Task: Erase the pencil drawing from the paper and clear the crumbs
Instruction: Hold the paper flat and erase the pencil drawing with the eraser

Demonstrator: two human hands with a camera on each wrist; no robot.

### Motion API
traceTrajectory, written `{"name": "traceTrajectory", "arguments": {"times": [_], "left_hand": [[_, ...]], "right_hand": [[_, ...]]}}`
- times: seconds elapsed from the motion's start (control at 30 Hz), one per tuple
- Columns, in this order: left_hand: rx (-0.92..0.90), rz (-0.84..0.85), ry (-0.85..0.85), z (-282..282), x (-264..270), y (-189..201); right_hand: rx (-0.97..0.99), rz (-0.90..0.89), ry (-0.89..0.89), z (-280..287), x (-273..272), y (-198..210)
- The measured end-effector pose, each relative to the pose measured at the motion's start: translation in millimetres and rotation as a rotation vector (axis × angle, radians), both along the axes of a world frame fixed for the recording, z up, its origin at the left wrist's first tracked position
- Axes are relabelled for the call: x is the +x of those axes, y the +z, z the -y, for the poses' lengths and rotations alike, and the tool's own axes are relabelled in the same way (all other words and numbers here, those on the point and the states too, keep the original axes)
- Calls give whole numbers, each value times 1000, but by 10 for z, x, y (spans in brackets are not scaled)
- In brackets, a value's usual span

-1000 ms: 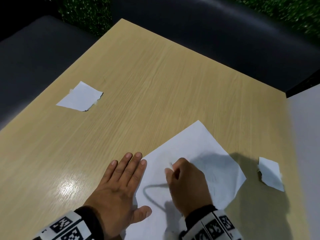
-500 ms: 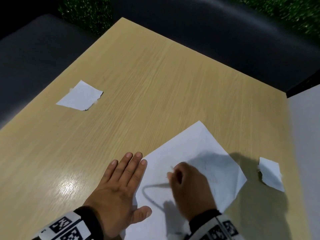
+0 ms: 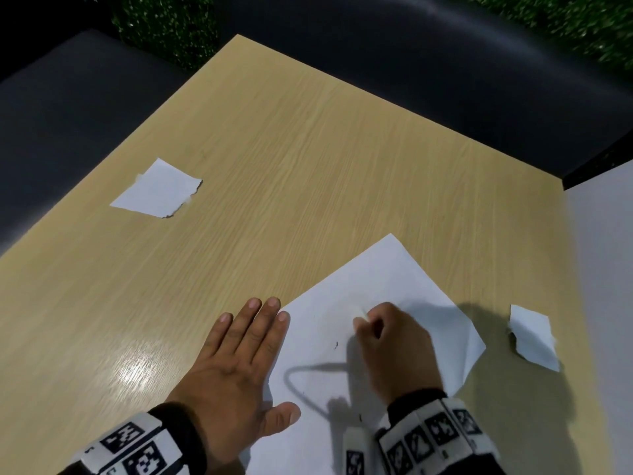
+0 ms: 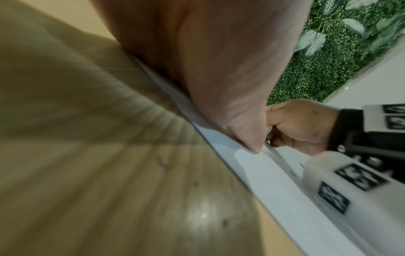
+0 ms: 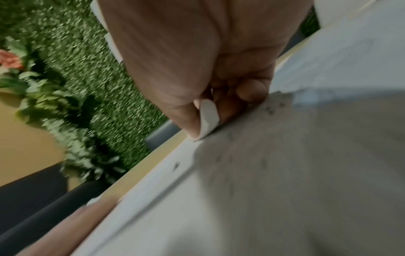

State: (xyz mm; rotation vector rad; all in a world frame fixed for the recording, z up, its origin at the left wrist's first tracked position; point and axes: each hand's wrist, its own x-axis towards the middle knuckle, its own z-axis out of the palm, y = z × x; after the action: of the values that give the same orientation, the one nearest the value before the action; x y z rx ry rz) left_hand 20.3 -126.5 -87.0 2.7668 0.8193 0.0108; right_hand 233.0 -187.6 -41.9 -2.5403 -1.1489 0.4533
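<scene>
A white sheet of paper (image 3: 383, 289) lies at the near right of the wooden table (image 3: 308, 166). A dark pencil line (image 3: 301, 371) curves across its near part. My left hand (image 3: 239, 358) lies flat, fingers straight, pressing the sheet's left edge. My right hand (image 3: 394, 344) is curled over the middle of the sheet and pinches a small white eraser (image 5: 208, 119) whose tip touches the paper. Small dark crumbs (image 5: 270, 110) are scattered on the sheet beside the eraser, and one crumb (image 3: 336, 344) lies left of the right hand.
A torn white scrap (image 3: 159, 190) lies at the table's far left. Another torn scrap (image 3: 532, 334) sits near the right edge. Dark cushioned seats (image 3: 411, 63) surround the table, a white wall (image 3: 603, 269) is at right, and green foliage (image 5: 65, 69) is behind.
My right hand with the eraser has shifted slightly right and forward over the sheet. The left hand has stayed flat in place.
</scene>
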Motion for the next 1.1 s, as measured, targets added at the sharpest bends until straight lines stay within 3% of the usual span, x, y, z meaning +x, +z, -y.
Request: {"name": "traceTrajectory", "arguments": {"times": [0.1, 0.27, 0.43, 0.5, 0.67, 0.83, 1.0, 1.1], "left_hand": [[-10, 1, 4, 1, -16, -14], [-3, 7, 10, 1, -2, -1], [-9, -1, 16, 11, -2, -16], [-11, -2, 18, 13, -1, -14], [-24, -6, 21, 14, 8, 0], [-26, -13, 20, 7, -7, 3], [-48, -16, 18, 2, 2, 12], [-70, -34, 1, -38, -11, 32]], "right_hand": [[32, 12, -57, -41, 92, 59], [-2, -12, 213, 94, -360, 92], [-25, -2, -38, -69, 120, 58], [-10, 16, -31, -105, 132, 99], [18, -68, 377, -45, -459, 121], [9, -1, 60, -248, 91, -33], [20, -20, 198, -184, -205, -11], [-21, -21, 61, -48, -83, 52]]}}
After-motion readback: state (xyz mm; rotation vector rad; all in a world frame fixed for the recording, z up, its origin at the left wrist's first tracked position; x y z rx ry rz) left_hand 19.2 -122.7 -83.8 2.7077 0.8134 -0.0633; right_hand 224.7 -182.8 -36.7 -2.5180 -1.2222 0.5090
